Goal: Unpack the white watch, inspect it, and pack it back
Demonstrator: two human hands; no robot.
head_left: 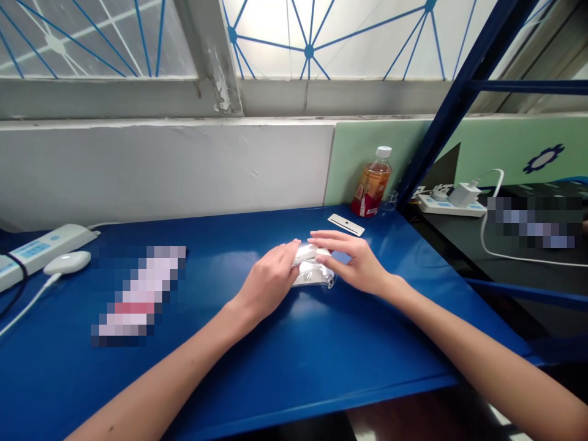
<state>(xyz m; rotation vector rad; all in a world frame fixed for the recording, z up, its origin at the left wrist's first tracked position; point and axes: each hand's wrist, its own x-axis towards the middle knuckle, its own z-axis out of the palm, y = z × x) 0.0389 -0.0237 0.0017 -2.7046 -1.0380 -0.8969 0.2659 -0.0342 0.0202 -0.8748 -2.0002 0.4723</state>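
Both my hands meet over a small white object (309, 269) lying on the blue table (294, 367), near its middle. It looks like a bundle of white plastic or cable in a clear wrapper. My left hand (271, 278) grips its left side with curled fingers. My right hand (351, 257) lies over its right side with fingers stretched along the top, pressing on it.
A bottle of amber drink (372, 184) stands at the back right, with a flat white strip (346, 225) in front of it. A white power strip (41, 248) and a white puck-shaped device (67, 262) lie far left. Another power strip (452, 203) with a charger sits right, behind a blue shelf post (459, 92).
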